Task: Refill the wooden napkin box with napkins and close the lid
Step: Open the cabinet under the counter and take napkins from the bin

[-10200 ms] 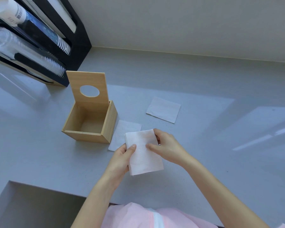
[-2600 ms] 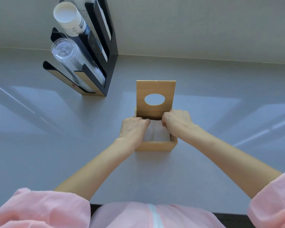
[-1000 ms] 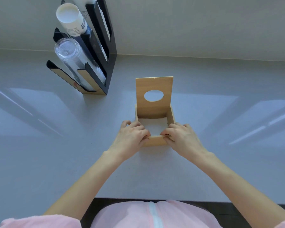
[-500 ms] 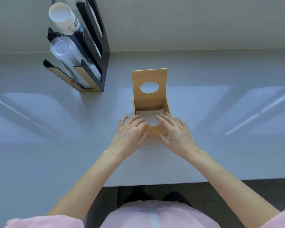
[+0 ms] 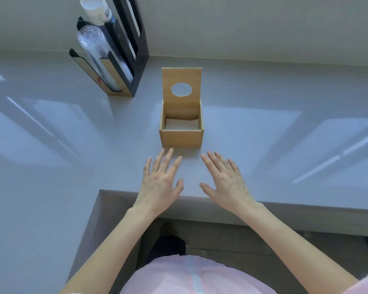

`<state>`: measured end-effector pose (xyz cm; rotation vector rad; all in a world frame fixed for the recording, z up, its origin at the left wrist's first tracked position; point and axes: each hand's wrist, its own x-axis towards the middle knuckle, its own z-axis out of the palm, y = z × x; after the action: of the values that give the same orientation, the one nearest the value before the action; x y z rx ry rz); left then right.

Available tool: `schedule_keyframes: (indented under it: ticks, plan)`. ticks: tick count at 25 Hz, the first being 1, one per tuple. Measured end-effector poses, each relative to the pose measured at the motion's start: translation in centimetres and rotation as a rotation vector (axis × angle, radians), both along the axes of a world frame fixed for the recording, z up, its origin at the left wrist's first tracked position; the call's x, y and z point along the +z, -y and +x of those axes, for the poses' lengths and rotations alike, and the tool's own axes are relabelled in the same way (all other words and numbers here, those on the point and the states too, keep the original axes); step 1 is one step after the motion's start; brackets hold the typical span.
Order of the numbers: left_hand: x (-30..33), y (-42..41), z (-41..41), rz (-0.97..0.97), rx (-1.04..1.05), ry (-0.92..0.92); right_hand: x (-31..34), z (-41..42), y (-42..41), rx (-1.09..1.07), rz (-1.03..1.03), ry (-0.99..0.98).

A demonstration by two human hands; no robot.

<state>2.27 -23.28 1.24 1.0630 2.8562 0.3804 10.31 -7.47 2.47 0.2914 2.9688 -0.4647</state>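
The wooden napkin box stands on the grey counter in the middle of the view. Its hinged lid, with an oval hole, stands upright at the back. White napkins lie flat at the bottom inside the box. My left hand hovers with spread, straight fingers just in front of the box, apart from it. My right hand mirrors it on the right, fingers straight, holding nothing.
A black cup dispenser rack with stacked clear and white cups leans against the wall at the back left. The counter's front edge runs under my wrists, with a cut-out corner at the lower left.
Both hands have let go of the box's front rim and drawn back toward me, fingers spread. The box stays in place with its lid up.
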Motion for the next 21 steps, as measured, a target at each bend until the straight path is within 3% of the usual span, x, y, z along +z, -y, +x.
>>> schedule_keyframes:
  ticks: [9, 21]
  plan:
    - [-0.9, 1.5, 10.5, -0.122, 0.106, 0.127, -1.2, 9.3, 0.4, 0.041, -0.006, 0.037]
    - [-2.3, 2.8, 12.3, -0.182, 0.074, 0.201, -3.5, 12.0, 2.3, -0.009, -0.042, 0.052]
